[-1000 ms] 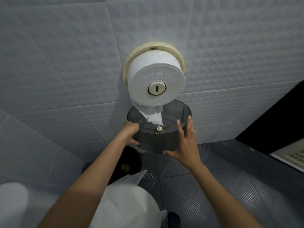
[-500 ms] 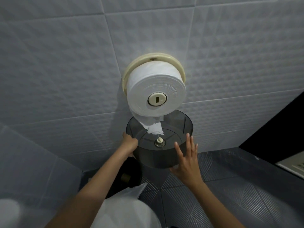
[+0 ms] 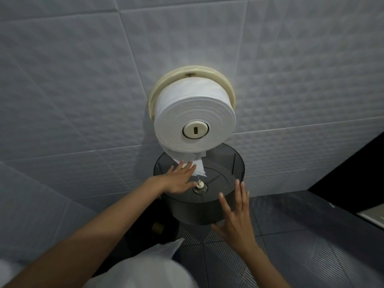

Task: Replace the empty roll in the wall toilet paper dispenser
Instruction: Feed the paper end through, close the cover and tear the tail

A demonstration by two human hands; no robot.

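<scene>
— What was on the wall, and what was it made of?

— A full white paper roll [image 3: 195, 119], softly ridged on its face, sat on a cream plastic round backplate [image 3: 199, 72] fixed to the pale embossed wall tiles [image 3: 83, 90]. A cream plastic hub with a slot [image 3: 195, 130] filled its centre. Below it hung the smoky translucent round plastic cover [image 3: 207, 204], swung down and open, with a small metal lock knob [image 3: 200, 186] at its middle.

— And the hands?

— The left hand [image 3: 178, 180] lay flat on the cover's inner face, fingers [image 3: 188, 166] spread and holding nothing, their tips touching the torn loose paper tail [image 3: 198, 168] hanging from the roll. The knob was just beside that thumb. The right hand [image 3: 236, 221] was open too, fingers spread against the cover's outer wall at its near right rim, gripping nothing.

— So where was the roll relative to them?

— Above both sets of fingers, clear of them; only its tail reached the left ones.

— Anything hard to make out?

— A white plastic bag [image 3: 145, 271] was cut off at the bottom edge and blurred. Beneath the left forearm something brown and round [image 3: 157, 227] sat in a dark shape; I could not tell what. The ribbed grey floor tiles [image 3: 301, 235] lay beyond the right fingers.
</scene>
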